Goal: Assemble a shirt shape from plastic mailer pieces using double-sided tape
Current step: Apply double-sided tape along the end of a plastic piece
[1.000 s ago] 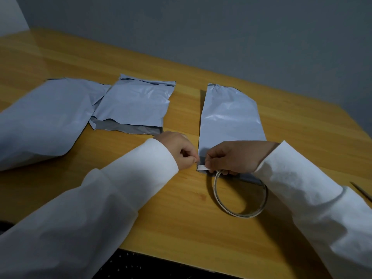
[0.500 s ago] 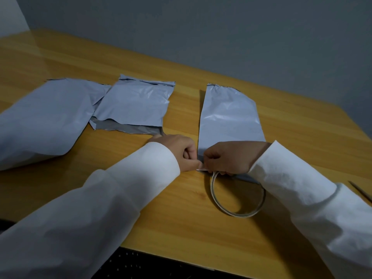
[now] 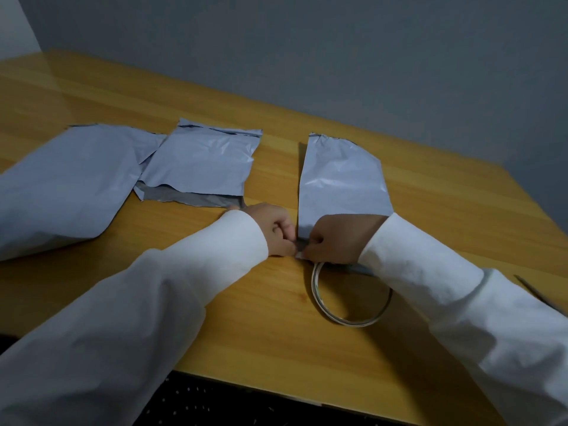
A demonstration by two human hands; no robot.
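Three grey mailer pieces lie on the wooden table (image 3: 246,327): a large one (image 3: 61,186) at the left, a middle one (image 3: 203,167) overlapping it, and a narrow piece (image 3: 341,182) to the right. My left hand (image 3: 275,230) and my right hand (image 3: 338,238) meet at the narrow piece's near left corner, both pinching a white tape end (image 3: 299,256) there. A thin roll of double-sided tape (image 3: 350,321) hangs from under my right hand and rests on the table.
A thin grey tool tip (image 3: 534,292), maybe scissors, pokes out past my right sleeve. The table's near edge (image 3: 246,388) runs below my arms, with a dark perforated surface beneath. A grey wall stands behind the table.
Both hands have shifted slightly away from me along the narrow piece's corner, and the tape roll has moved with them. The mailer pieces have stayed put.
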